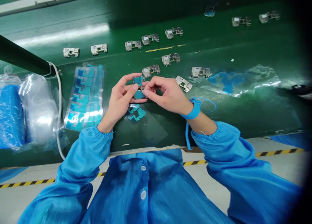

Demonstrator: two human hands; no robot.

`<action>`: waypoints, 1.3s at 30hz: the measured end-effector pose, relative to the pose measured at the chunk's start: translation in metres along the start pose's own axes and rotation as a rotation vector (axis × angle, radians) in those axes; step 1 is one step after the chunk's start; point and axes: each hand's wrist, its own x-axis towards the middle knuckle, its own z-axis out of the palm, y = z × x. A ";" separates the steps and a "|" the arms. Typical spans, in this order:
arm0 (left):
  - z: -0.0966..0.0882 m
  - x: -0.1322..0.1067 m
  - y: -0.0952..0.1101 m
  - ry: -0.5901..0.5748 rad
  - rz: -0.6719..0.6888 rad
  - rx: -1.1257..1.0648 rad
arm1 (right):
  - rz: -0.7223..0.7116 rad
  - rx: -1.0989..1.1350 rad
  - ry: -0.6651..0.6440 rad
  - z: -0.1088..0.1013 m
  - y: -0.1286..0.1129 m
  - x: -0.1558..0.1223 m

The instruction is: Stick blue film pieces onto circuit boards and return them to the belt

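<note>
Between my hands is a small circuit board (138,81) with blue film on its face. My left hand (121,95) holds it, thumb on top and fingers behind. My right hand (164,92) has thumb and forefinger pinched together at the board's lower right edge; whether they grip the board or the film there I cannot make out. Below the hands lies a clear sheet with a few blue film pieces (137,112). Sheets of die-cut blue film (84,97) lie left of my left hand. A metal-shielded board (184,83) sits just right of my right hand.
Several shielded boards (170,59) are spread across the green bench (117,64). A clear sheet with blue film (227,82) lies at right. Plastic bags with blue contents (12,113) and a white cable (59,107) are at left. A coiled cord (187,136) hangs from my blue wristband (192,111).
</note>
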 end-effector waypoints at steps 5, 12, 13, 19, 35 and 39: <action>-0.001 -0.003 0.002 -0.006 0.089 0.067 | -0.041 0.109 0.104 -0.006 -0.002 0.001; 0.003 -0.009 0.010 0.042 0.142 0.041 | -0.036 0.129 0.090 -0.002 -0.001 0.001; 0.004 -0.009 0.011 0.037 0.152 0.028 | -0.025 0.134 0.077 -0.001 -0.002 0.001; 0.011 -0.013 0.013 0.086 0.090 0.001 | -0.091 0.044 -0.022 0.011 -0.003 -0.001; 0.010 -0.009 0.004 0.179 -0.018 -0.018 | -0.178 -0.047 -0.028 0.016 0.003 -0.001; 0.011 -0.009 0.004 0.181 -0.065 0.017 | -0.156 -0.027 -0.033 0.018 0.002 -0.004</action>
